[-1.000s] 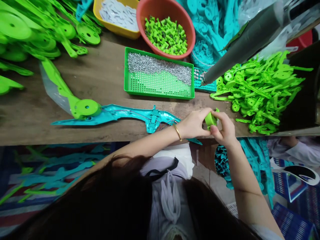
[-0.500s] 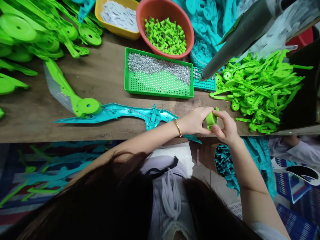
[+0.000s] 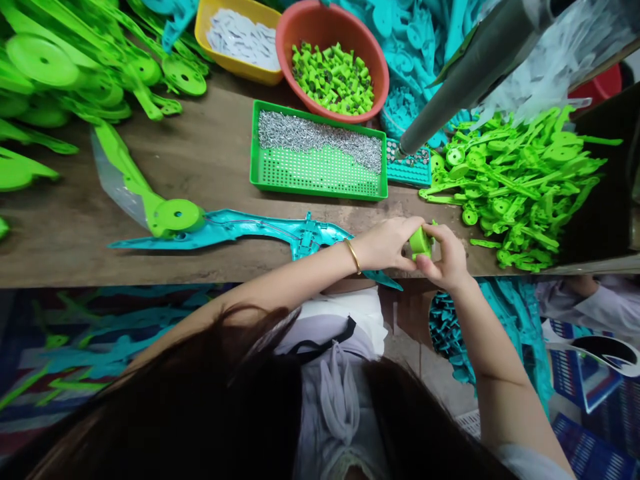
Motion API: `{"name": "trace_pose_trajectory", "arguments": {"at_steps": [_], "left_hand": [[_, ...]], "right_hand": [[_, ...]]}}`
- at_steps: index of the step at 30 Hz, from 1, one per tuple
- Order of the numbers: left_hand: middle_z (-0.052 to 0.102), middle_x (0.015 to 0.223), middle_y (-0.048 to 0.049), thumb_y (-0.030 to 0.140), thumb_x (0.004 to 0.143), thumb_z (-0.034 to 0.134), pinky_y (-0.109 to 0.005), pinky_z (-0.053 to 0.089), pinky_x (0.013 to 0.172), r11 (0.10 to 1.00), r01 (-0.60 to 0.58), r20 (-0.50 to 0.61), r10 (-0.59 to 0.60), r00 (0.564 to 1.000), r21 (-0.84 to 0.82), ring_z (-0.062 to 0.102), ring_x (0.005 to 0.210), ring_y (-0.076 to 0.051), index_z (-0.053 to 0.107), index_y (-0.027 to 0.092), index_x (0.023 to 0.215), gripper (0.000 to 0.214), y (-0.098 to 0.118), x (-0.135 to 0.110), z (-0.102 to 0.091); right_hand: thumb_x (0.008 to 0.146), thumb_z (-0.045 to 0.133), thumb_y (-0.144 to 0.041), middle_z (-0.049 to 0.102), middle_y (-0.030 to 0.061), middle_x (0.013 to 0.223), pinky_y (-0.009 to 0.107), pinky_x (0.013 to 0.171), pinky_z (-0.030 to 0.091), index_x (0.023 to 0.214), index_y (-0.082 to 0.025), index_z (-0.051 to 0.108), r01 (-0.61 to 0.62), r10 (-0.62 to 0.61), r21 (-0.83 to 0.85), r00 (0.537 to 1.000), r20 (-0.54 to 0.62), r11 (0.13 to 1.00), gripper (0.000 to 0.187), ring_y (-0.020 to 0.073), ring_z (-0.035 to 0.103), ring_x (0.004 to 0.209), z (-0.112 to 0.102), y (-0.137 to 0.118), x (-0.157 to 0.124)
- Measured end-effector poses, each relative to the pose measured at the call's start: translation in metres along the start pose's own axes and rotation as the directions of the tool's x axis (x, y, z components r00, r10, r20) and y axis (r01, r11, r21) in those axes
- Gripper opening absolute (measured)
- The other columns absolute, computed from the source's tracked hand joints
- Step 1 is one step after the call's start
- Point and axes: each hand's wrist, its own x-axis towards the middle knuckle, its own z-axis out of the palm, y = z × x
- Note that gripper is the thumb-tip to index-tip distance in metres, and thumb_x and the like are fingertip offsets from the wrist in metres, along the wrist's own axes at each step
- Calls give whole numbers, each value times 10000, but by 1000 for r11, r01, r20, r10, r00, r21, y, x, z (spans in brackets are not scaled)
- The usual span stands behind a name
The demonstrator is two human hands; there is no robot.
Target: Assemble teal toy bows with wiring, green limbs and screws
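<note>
Both hands meet at the near edge of the wooden table (image 3: 210, 160). My left hand (image 3: 387, 243), with a gold bangle on the wrist, is closed around a small green plastic part (image 3: 420, 241). My right hand (image 3: 447, 257) pinches the same part from the other side. A long turquoise toy shell (image 3: 240, 228) lies on the table left of my hands, with a green disc piece (image 3: 175, 215) on its far end.
A green tray of metal screws (image 3: 320, 150) sits behind my hands. Further back stand a red bowl of green pieces (image 3: 333, 60) and a yellow tub (image 3: 240, 37). Green parts pile up at right (image 3: 520, 180) and left (image 3: 60, 67). A grey hanging tool (image 3: 465, 73) points down.
Both hands stay on the small green part, with only slight turning of it. The view has shifted a little.
</note>
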Motion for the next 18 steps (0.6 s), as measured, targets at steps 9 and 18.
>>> {"name": "trace_pose_trajectory", "arguments": {"at_steps": [9, 18], "left_hand": [[664, 1085, -130, 418, 696, 779, -429, 485, 919, 999, 25, -64, -23, 998, 34, 634, 1067, -311, 539, 155, 1084, 526, 1, 7, 3], [660, 1092, -77, 212, 761, 694, -315, 548, 783, 598, 279, 177, -225, 958, -751, 668, 871, -162, 399, 231, 1384, 690, 19, -3, -3]], "right_hand": [[942, 431, -523, 699, 109, 1019, 412, 738, 546, 1249, -230, 542, 59, -59, 14, 998, -16, 998, 439, 245, 671, 884, -6, 8, 6], [910, 304, -712, 637, 116, 1167, 477, 904, 516, 1306, -260, 534, -101, 131, 174, 977, -168, 980, 643, 293, 625, 1074, 13, 12, -10]]}}
